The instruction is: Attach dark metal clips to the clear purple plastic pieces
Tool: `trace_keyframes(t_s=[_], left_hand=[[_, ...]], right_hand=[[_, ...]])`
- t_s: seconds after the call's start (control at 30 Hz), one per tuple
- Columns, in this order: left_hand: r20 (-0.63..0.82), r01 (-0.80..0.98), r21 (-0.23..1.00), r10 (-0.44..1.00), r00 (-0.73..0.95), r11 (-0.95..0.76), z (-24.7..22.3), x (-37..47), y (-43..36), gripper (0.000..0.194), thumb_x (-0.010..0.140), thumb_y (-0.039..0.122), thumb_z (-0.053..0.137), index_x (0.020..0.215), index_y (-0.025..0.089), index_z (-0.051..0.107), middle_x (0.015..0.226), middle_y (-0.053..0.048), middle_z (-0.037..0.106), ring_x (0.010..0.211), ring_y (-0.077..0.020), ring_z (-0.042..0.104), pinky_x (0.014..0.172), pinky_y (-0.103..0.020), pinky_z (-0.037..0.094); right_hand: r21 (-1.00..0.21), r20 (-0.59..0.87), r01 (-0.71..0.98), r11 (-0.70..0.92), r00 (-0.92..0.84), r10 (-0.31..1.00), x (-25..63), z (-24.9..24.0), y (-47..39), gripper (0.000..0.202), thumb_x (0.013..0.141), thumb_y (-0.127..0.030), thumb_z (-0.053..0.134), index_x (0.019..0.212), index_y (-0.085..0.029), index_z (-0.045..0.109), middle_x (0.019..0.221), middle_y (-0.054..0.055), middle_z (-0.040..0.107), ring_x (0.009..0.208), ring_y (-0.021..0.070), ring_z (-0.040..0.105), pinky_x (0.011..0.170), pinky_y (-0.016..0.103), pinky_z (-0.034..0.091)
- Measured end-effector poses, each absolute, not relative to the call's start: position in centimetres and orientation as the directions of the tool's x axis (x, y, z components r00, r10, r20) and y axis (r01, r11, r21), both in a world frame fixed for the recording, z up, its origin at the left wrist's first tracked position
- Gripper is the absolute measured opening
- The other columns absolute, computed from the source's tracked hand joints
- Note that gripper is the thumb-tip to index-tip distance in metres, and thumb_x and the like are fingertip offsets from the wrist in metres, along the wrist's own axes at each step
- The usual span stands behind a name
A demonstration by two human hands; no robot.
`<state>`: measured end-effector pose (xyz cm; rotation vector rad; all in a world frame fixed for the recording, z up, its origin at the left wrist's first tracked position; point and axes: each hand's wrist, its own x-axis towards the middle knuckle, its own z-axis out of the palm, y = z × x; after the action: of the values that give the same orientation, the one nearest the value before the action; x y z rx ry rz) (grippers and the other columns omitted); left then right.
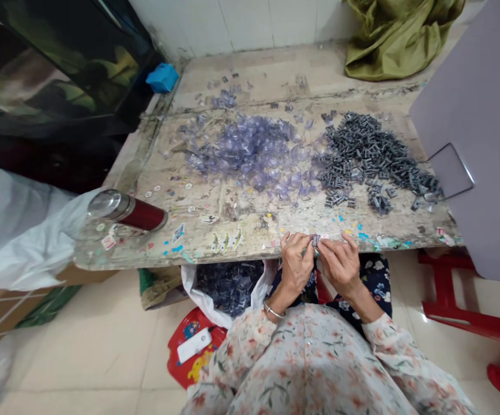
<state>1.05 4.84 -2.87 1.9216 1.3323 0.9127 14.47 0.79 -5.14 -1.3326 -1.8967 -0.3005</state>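
At the table's front edge, my left hand (296, 262) and my right hand (340, 262) meet, fingertips pinched on one small grey plastic part (316, 240) between them. Fine detail of the part is too small to tell. Beyond my hands, a heap of clear purplish plastic pieces (254, 150) spreads over the worn wooden table (241, 207). To its right lies a pile of dark grey parts (366, 150). Below the table edge, left of my left hand, a white sack (191, 288) holds dark bluish pieces (228, 288).
A red thermos (143, 214) lies at the table's left. A blue box (162, 78) and an olive cloth (397, 40) are at the back. A grey panel (483, 144) rises at the right, above red stools (448, 288). A white phone-like device (194, 344) rests on a red seat (180, 363).
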Motion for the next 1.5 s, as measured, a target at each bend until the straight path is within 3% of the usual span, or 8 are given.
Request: trace_keyframes(t_s=[0.17,0.33,0.53,0.7,0.93,1.17,1.5], left_hand=[[0.227,0.477,0.818,0.942,0.246,-0.322,-2.9,0.9,5.0,0.022,0.093,0.014,0.050,0.088,0.020,0.070,0.080,-0.002,0.066,0.081,-0.0175,0.061,0.099,-0.041,0.040],[0.262,0.548,0.744,0.921,0.287,-0.382,-2.8,0.7,5.0,0.022,0.094,0.015,0.047,0.093,0.020,0.068,0.084,-0.002,0.066,0.085,-0.0172,0.062,0.108,-0.045,0.031],[0.292,0.538,0.718,0.893,0.342,-0.441,-4.3,0.5,5.3,0.022,0.095,0.015,0.047,0.088,0.021,0.067,0.088,-0.001,0.067,0.086,-0.0162,0.062,0.110,-0.045,0.029],[0.292,0.523,0.708,0.872,0.393,-0.474,-6.8,0.2,5.8,0.022,0.095,0.016,0.046,0.093,0.020,0.068,0.093,-0.003,0.070,0.090,-0.0172,0.061,0.109,-0.047,0.030],[0.342,0.477,0.716,0.852,0.397,-0.509,-8.6,-0.1,6.4,0.022,0.095,0.018,0.048,0.100,0.021,0.070,0.096,-0.004,0.072,0.095,-0.0193,0.059,0.107,-0.048,0.032],[0.316,0.462,0.743,0.862,0.396,-0.484,-8.9,0.0,6.7,0.025,0.096,0.020,0.047,0.099,0.022,0.072,0.092,-0.005,0.070,0.090,-0.0204,0.056,0.094,-0.043,0.040],[0.289,0.477,0.756,0.883,0.371,-0.448,-8.6,0.1,6.7,0.023,0.095,0.019,0.048,0.100,0.020,0.071,0.095,-0.005,0.068,0.094,-0.0199,0.056,0.093,-0.041,0.041]], right_hand=[[-0.273,0.707,0.855,0.441,-0.133,0.695,14.9,-5.3,1.3,0.029,0.090,-0.012,0.059,0.117,-0.022,0.061,0.100,0.005,0.073,0.091,0.0168,0.065,0.109,0.048,0.040],[-0.347,0.670,0.834,0.429,-0.100,0.736,15.4,-4.8,1.8,0.034,0.092,-0.019,0.058,0.126,-0.021,0.056,0.106,0.008,0.070,0.097,0.0203,0.064,0.113,0.057,0.033],[-0.333,0.522,0.852,0.405,-0.191,0.831,16.1,-4.7,1.9,0.035,0.095,-0.024,0.053,0.130,-0.017,0.054,0.110,0.010,0.068,0.102,0.0242,0.059,0.115,0.064,0.024],[-0.255,0.447,0.881,0.399,-0.259,0.856,16.2,-6.2,2.1,0.026,0.097,-0.024,0.050,0.119,-0.014,0.060,0.102,0.010,0.069,0.098,0.0234,0.058,0.115,0.063,0.025],[-0.155,0.517,0.885,0.438,-0.305,0.800,16.0,-8.0,2.5,0.023,0.096,-0.022,0.051,0.113,-0.011,0.061,0.095,0.010,0.068,0.094,0.0224,0.058,0.113,0.057,0.033],[-0.186,0.524,0.882,0.433,-0.284,0.803,15.6,-8.7,2.5,0.025,0.097,-0.021,0.047,0.116,-0.011,0.059,0.096,0.011,0.067,0.096,0.0228,0.057,0.111,0.058,0.038],[-0.228,0.519,0.874,0.429,-0.264,0.813,15.9,-8.8,2.5,0.033,0.097,-0.023,0.048,0.128,-0.013,0.056,0.104,0.012,0.068,0.100,0.0235,0.059,0.113,0.062,0.034]])
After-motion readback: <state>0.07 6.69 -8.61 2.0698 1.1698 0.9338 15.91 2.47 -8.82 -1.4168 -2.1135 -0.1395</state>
